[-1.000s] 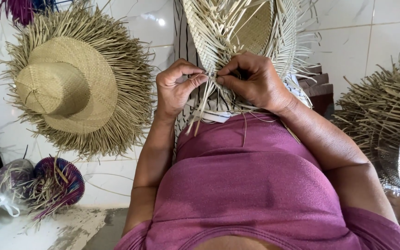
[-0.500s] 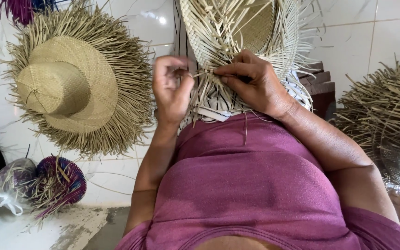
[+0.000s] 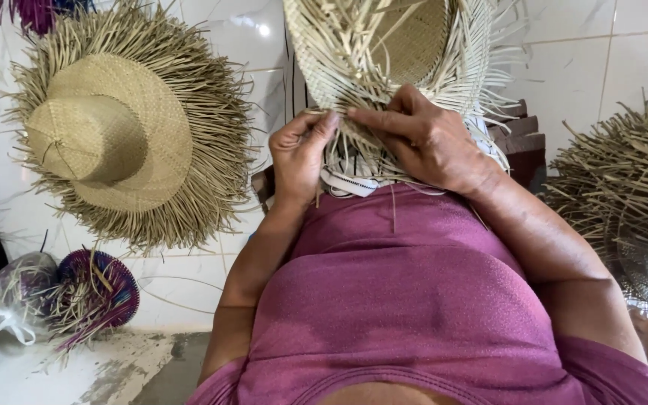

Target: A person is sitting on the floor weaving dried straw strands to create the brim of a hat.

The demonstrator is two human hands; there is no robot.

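I hold a half-woven straw hat (image 3: 406, 45) in front of me, its loose pale strands hanging down toward my lap. My left hand (image 3: 299, 154) pinches a few strands at the hat's lower edge between thumb and fingers. My right hand (image 3: 421, 139) lies over the same edge, fingers pressed on the strands right beside the left fingertips. My purple top fills the lower part of the head view.
A finished straw hat (image 3: 106, 127) with a fringed brim lies on the white tiled floor at left. A purple woven piece (image 3: 99, 289) and a plastic bag (image 3: 13, 296) sit lower left. More fringed straw hats (image 3: 624, 187) lie at right, dark wood (image 3: 523, 142) behind.
My left hand's fingers have come off the weave, turned, and closed again on strands beside the right fingertips. The right hand has stayed pressed on the edge.
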